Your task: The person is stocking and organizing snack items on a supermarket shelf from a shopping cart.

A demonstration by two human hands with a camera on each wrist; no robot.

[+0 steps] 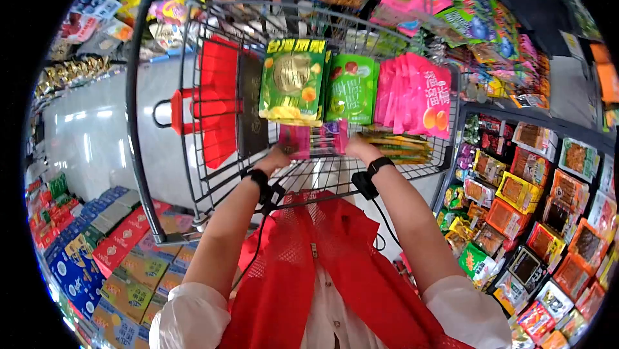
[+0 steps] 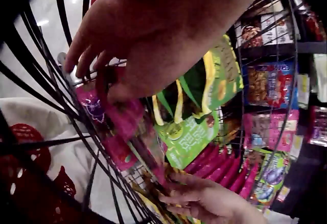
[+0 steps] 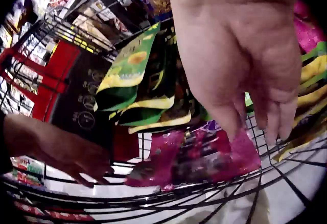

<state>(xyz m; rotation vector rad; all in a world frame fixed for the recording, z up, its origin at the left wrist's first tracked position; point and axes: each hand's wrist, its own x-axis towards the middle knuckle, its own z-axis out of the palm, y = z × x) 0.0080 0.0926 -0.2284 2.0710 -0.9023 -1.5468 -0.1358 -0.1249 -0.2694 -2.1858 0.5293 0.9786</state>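
Note:
Pink-and-purple packs (image 1: 316,141) (image 2: 125,127) (image 3: 204,160) lie low at the near side of the wire cart, between the two hands. The left hand (image 1: 277,157) (image 2: 148,45) (image 3: 61,150) is at their left end, fingers loosely extended and the thumb over the pink wrapping in the left wrist view. At their right end the right hand (image 1: 363,149) (image 2: 212,199) (image 3: 240,60) touches the wrapping, its fingers fairly straight. Beyond them stand green-and-yellow bags (image 1: 291,81), a bright green bag (image 1: 351,89) and a row of pink bags (image 1: 416,94).
The cart's wire rim (image 1: 134,117) surrounds the goods. A red item (image 1: 219,100) and a dark box (image 1: 253,104) fill its left part; slim yellow-green packs (image 1: 400,149) lie at right. Shelves of packets (image 1: 516,191) rise at right, and stacked boxes (image 1: 132,265) stand lower left.

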